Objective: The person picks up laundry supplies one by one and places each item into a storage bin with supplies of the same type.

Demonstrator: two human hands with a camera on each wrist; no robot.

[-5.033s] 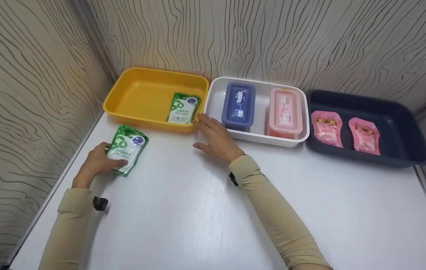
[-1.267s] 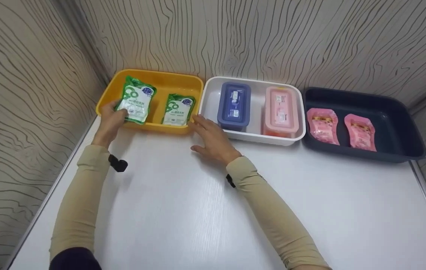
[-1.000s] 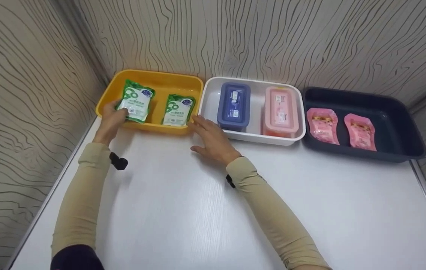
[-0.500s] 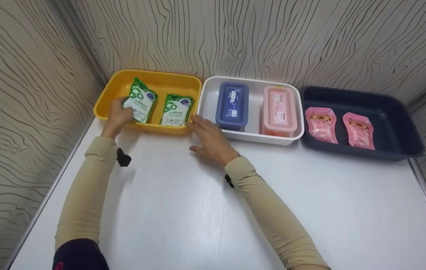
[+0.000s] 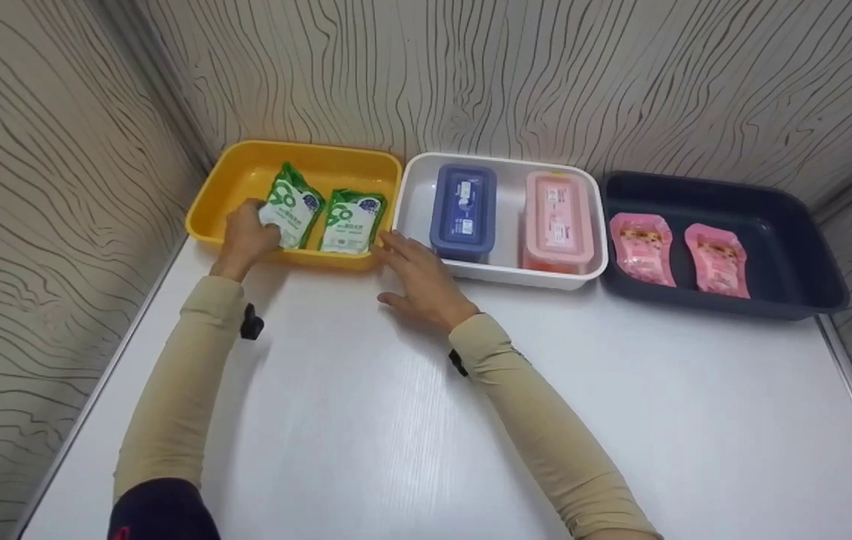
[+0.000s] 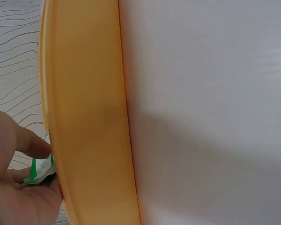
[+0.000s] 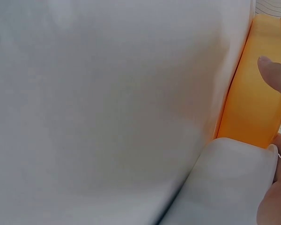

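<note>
My left hand (image 5: pixel 247 234) reaches over the front rim of the yellow tray (image 5: pixel 235 184) and grips the left side of a green-and-white pouch (image 5: pixel 291 214). That pouch leans slightly inside the tray, its top tilted left. To its right lies a matching pouch (image 5: pixel 352 223). In the left wrist view, thumb and fingers pinch the pouch's edge (image 6: pixel 43 168) just behind the tray wall (image 6: pixel 89 117). My right hand (image 5: pixel 426 283), fingers extended, touches the rims where the yellow and white trays meet. The right wrist view shows its thumb (image 7: pixel 275 77) held apart.
The white tray (image 5: pixel 510 217) holds a blue lidded box (image 5: pixel 463 210) and a pink lidded box (image 5: pixel 559 217). At right, a dark blue tray (image 5: pixel 786 255) contains two pink pouches (image 5: pixel 642 250). Wood-grain panels (image 5: pixel 508 75) stand behind and beside the white table (image 5: pixel 366 420).
My left hand carried the pouch from the table into the yellow tray, then shifted it right toward the other pouch. My right hand stayed at the tray rims.
</note>
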